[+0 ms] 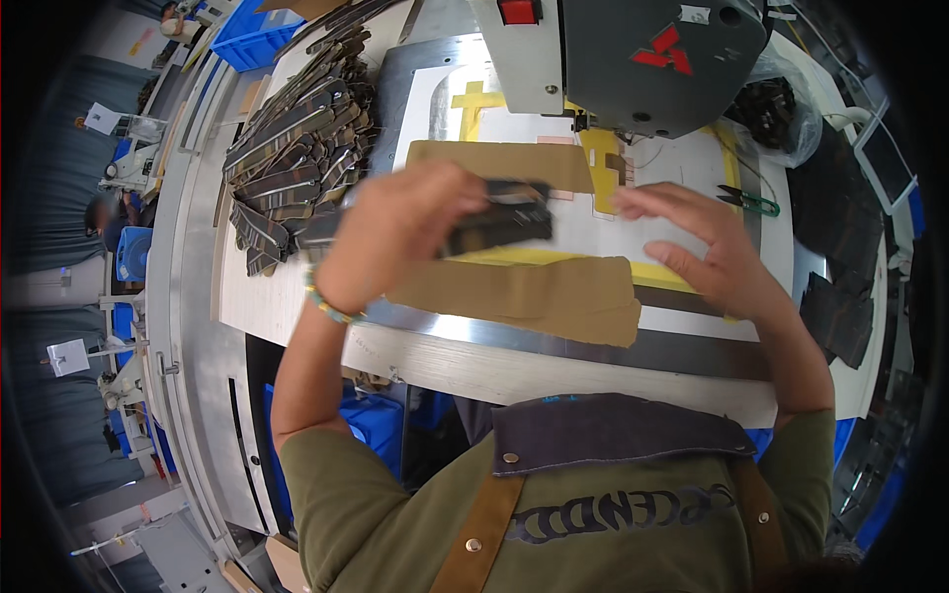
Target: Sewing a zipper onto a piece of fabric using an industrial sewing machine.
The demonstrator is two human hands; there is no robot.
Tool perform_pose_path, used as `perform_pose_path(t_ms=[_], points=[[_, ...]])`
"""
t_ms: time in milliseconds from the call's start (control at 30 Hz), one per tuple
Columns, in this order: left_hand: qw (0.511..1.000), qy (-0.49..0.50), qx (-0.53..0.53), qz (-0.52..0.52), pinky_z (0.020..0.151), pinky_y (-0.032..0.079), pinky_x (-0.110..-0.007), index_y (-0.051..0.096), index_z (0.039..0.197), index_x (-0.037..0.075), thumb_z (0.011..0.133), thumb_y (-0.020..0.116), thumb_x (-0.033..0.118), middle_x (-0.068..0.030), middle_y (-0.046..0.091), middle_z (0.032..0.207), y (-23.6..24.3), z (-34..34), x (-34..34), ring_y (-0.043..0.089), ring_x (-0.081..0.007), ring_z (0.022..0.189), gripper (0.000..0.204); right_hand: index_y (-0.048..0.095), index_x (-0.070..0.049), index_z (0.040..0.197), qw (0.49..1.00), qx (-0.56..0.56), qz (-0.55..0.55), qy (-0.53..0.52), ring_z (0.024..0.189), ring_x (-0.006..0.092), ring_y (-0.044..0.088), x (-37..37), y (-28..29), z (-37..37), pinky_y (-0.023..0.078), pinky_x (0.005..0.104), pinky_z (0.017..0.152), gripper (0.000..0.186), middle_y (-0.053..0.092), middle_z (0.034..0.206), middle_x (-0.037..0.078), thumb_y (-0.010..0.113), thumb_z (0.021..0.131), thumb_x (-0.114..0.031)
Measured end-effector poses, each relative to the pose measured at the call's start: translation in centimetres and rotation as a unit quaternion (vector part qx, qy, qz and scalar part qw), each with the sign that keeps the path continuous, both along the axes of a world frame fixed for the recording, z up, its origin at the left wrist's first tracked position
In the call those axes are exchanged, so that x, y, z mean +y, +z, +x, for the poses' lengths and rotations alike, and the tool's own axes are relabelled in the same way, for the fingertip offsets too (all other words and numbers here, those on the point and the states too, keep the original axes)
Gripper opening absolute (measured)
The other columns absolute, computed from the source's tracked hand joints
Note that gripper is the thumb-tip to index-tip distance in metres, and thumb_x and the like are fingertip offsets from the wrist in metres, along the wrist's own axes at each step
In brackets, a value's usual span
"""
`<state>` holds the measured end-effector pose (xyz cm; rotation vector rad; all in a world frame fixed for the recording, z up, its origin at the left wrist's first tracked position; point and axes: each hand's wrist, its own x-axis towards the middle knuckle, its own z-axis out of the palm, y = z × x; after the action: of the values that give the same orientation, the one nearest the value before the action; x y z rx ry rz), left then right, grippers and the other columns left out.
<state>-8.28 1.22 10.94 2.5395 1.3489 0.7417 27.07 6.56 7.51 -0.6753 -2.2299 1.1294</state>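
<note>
Over the left part of the machine bed, my left hand [400,227] is closed on a dark, striped fabric piece [506,215]. Both are blurred by motion, and the fingers partly hide the piece. My right hand [707,242] hovers at the right, fingers apart and holding nothing, close to yellow tape [599,178] on a white template sheet [618,242]. Two brown cardboard-like panels lie here: a far panel [514,158] beyond the fabric piece, and a near panel [534,301] toward my body. Above them stands a sewing machine head [662,74].
A large heap of similar dark strips [306,148] covers the table's left side. Green-handled thread snips [756,204] lie to the right. Beyond them are a clear plastic bag [781,114] with dark contents and more dark fabric [835,316]. A blue crate [252,38] stands far left.
</note>
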Motion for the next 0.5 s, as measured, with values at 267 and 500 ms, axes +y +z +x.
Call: perform_pose_path(t_ms=[267,500], points=[[0.983,-0.121,-0.093,-0.104,0.07,0.055,-0.043,0.067,0.103,0.005,0.093,0.079,0.007,-0.0109,0.071,0.092,-3.2,7.7,-2.7,0.071,-0.0332,0.083,0.016,0.074,0.004,0.115,0.982,-0.082,-0.154,0.07,0.081,0.0215,0.071,-4.1,0.0,-0.9,0.056,0.0353,0.074,0.032,0.075,0.096,0.014,0.083,0.091,-0.016],[0.982,-0.102,-0.113,-0.109,0.07,0.055,-0.041,0.073,0.103,0.004,0.088,0.082,0.004,-0.0105,0.071,0.09,-5.1,8.5,-3.9,0.071,-0.032,0.082,0.017,0.077,0.004,0.105,0.981,-0.069,-0.176,0.039,0.075,0.0196,0.071,-4.9,-1.6,-0.2,0.056,0.0346,0.073,0.027,0.076,0.089,0.014,0.082,0.095,-0.021]])
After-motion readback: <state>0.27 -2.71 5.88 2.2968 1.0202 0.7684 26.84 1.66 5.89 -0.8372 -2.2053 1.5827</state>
